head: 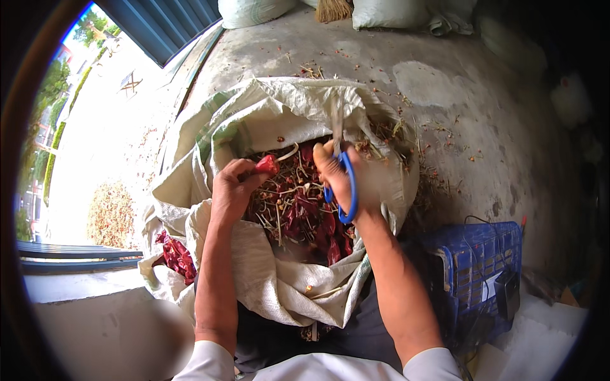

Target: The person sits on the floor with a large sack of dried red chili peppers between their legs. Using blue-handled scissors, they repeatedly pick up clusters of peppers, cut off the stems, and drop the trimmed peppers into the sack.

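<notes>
My left hand (237, 186) grips a dried red chili pepper (268, 165), whose pale curved stem points up and to the right. In my right hand (339, 174) is a pair of scissors with blue handles (350, 193); the blades point away from me and are blurred, so I cannot tell how far apart they are. Both hands are over a white woven sack (257, 266) with its rim rolled down. Dark red dried chilies (300, 209) and many cut stems (279, 219) lie inside it. More dried chilies (177, 257) rest on the sack's fold left of my left forearm.
A blue plastic crate (481, 276) with a black cable and a black box stands to my right. Stem scraps (436, 176) litter the concrete floor (476, 143). Full white sacks (391, 13) and a straw broom (333, 10) are at the far side. A blue corrugated metal panel (164, 26) is upper left.
</notes>
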Motion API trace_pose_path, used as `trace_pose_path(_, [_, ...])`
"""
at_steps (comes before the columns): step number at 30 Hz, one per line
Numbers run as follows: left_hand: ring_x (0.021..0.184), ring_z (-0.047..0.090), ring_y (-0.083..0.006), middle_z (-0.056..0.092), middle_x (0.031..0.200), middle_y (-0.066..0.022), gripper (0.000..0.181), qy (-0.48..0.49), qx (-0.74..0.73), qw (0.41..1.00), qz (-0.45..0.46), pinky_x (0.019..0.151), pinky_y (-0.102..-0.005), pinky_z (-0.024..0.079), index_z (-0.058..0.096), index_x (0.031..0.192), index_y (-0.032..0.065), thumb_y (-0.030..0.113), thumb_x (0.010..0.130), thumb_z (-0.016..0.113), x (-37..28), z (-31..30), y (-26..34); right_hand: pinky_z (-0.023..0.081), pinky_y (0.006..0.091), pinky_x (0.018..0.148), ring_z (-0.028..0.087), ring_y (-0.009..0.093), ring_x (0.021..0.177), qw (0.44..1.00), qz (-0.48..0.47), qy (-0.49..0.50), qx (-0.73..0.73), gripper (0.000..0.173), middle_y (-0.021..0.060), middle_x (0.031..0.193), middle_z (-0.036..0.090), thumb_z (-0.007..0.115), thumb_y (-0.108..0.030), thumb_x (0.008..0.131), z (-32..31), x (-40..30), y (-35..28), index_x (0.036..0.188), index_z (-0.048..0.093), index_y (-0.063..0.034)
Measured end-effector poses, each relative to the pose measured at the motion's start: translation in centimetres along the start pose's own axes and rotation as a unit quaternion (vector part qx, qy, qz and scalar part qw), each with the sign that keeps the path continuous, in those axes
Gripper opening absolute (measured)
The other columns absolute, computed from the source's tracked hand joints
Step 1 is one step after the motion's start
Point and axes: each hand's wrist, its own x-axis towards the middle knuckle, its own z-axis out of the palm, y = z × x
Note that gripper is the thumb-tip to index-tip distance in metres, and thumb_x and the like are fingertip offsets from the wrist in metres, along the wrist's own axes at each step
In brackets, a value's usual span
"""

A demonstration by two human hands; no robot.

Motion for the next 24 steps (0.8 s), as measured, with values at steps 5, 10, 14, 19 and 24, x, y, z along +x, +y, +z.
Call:
trace_pose_path(5, [0.083,0.060,-0.0066,0.070,0.090,-0.0009,0.011,0.004,-0.210,0.976,-0.061,0.077,-0.0220,0.048,0.069,0.102,0.0033,0.001,0.090,0.070,0.4,-0.4,-0.8,0.047,0.0320,0.059,0.058,0.015,0.063,0.981,0.017,-0.076,-0.179,0.055,0.0038,0.066,0.058,0.072,-0.055,0.088,0.5,-1.2,0.2,0.087,0.058,-0.0028])
trace_pose_path(10, [0.088,0.063,-0.0097,0.071,0.094,-0.0052,0.014,-0.033,-0.220,0.972,-0.074,0.081,-0.0249,0.051,0.067,0.104,0.0029,0.000,0.091,0.068,0.3,-0.1,-0.6,0.050,0.0479,0.060,0.065,0.041,0.064,0.960,-0.062,-0.123,-0.243,0.062,0.0179,0.064,0.061,0.072,-0.060,0.084,1.4,-2.3,-0.6,0.082,0.054,-0.0014])
trace_pose_path(14, [0.091,0.063,-0.0102,0.072,0.101,-0.0061,0.017,-0.085,-0.169,0.979,-0.069,0.084,-0.0263,0.050,0.064,0.106,0.0022,-0.002,0.089,0.067,0.1,0.0,-0.6,0.050,0.0497,0.063,0.065,0.044,0.069,0.949,-0.072,-0.125,-0.281,0.054,0.0201,0.067,0.062,0.072,-0.055,0.086,2.1,-2.6,-0.6,0.083,0.054,-0.0030])
trace_pose_path(19, [0.086,0.064,-0.0107,0.071,0.095,-0.0078,0.020,-0.067,-0.102,0.992,-0.043,0.077,-0.0282,0.052,0.063,0.107,0.0017,0.002,0.088,0.070,-0.5,0.8,2.2,0.050,0.0499,0.062,0.065,0.043,0.070,0.948,-0.062,-0.118,-0.290,0.049,0.0201,0.067,0.063,0.072,-0.049,0.087,2.8,-3.2,-0.5,0.084,0.055,-0.0039])
trace_pose_path(24, [0.071,0.060,-0.0107,0.066,0.080,-0.0107,0.016,-0.002,0.029,0.998,0.050,0.064,-0.0301,0.050,0.061,0.104,0.0013,0.006,0.091,0.067,-0.7,1.7,1.9,0.050,0.0491,0.060,0.066,0.043,0.067,0.958,-0.072,-0.090,-0.263,0.048,0.0200,0.064,0.062,0.075,-0.048,0.084,3.4,-3.5,-0.4,0.080,0.055,-0.0041])
